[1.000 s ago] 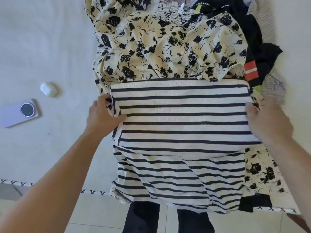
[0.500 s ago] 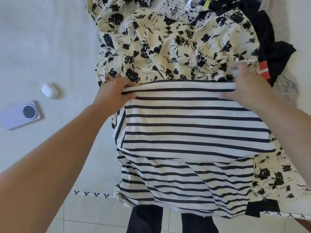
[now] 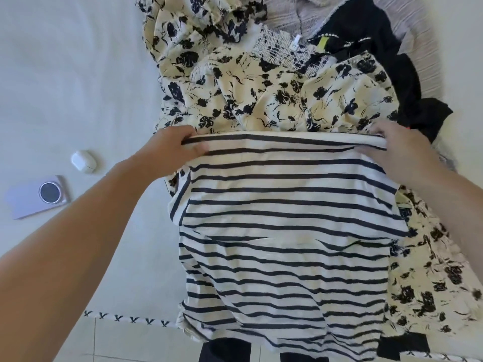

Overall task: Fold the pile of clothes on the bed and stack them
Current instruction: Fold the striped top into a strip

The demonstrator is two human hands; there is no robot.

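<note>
A white shirt with dark navy stripes [image 3: 287, 218] lies folded over at the near edge of the bed, its lower part hanging past the edge. My left hand [image 3: 170, 150] pinches its far left corner, thumb on top. At the far right corner my right hand [image 3: 397, 155] grips the same folded edge. Beyond the shirt and along its right side lies a cream dress with black flowers [image 3: 261, 92]. A black garment [image 3: 379, 48] and a pale grey ribbed one [image 3: 287, 11] are piled behind it.
A white earbud case [image 3: 83, 161] and a lilac phone [image 3: 39, 195] rest on the white bed sheet [image 3: 65, 74] to the left. The bed's stitched edge [image 3: 125, 318] runs along the bottom, with tiled floor [image 3: 130, 343] below it.
Both hands have moved from the shirt's sides up to its far folded edge and now grip the two far corners. The view has tilted up, showing more of the pile.
</note>
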